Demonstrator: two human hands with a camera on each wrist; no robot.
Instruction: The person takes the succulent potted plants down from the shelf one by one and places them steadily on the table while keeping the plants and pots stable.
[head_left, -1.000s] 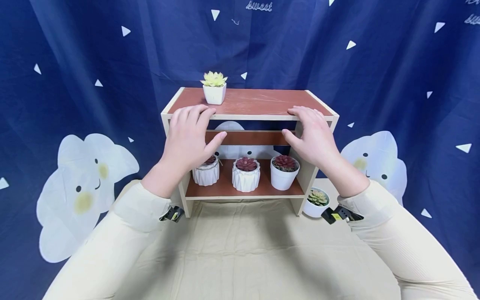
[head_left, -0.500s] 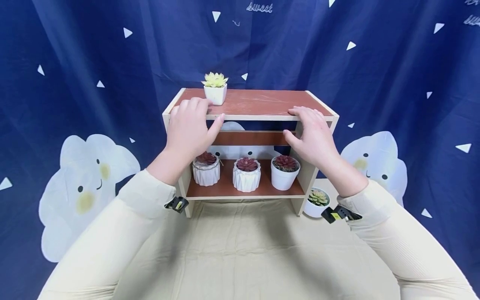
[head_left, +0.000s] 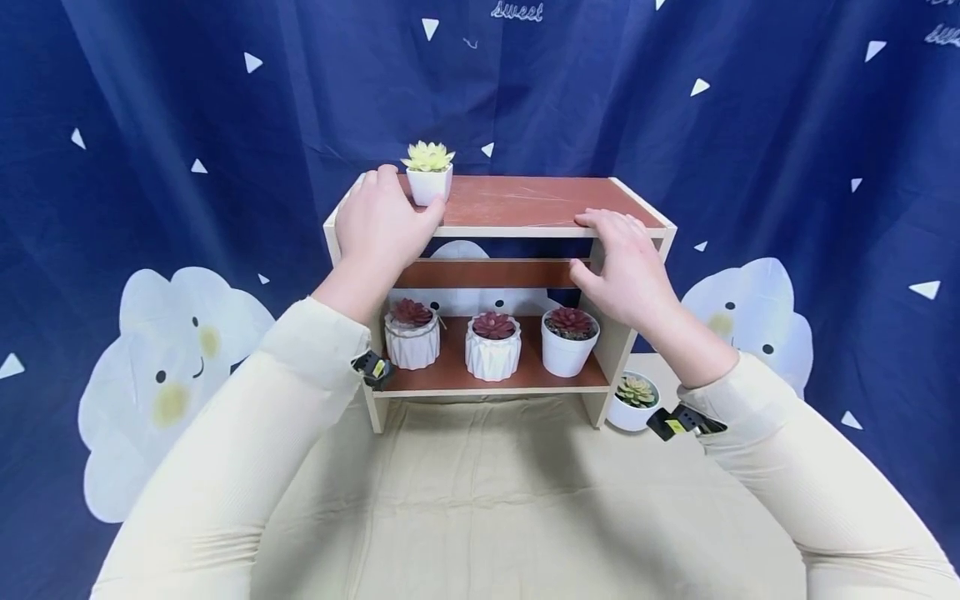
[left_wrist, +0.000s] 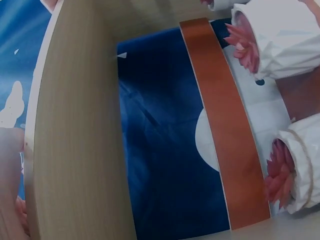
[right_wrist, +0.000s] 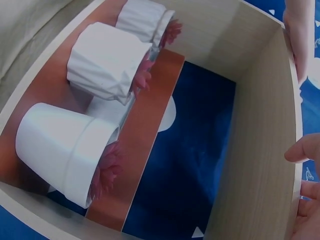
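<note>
A small yellow-green succulent in a white square pot (head_left: pixel 429 185) stands on the top board (head_left: pixel 517 200) of a brown-and-cream shelf, towards its left end. My left hand (head_left: pixel 378 221) reaches over the board's front edge beside this pot. Its thumb overlaps the pot's lower front, while the fingers extend along the pot's left side with a gap showing. At the board's right front edge rests my right hand (head_left: pixel 626 267), fingers on top and thumb lower in front. In the right wrist view, the right thumb (right_wrist: pixel 304 149) overlaps the board's edge.
Three white pots with dark red succulents stand on the lower shelf: a twine-tied pot (head_left: pixel 413 343), a faceted pot (head_left: pixel 492 354) and a smooth pot (head_left: pixel 567 354). A green succulent in a round white pot (head_left: pixel 633 404) sits on the beige cloth (head_left: pixel 480 500), right of the shelf.
My left hand has moved up and forward from the board's front edge to beside the small pot, its thumb now over the pot's front. My right hand has stayed in place.
</note>
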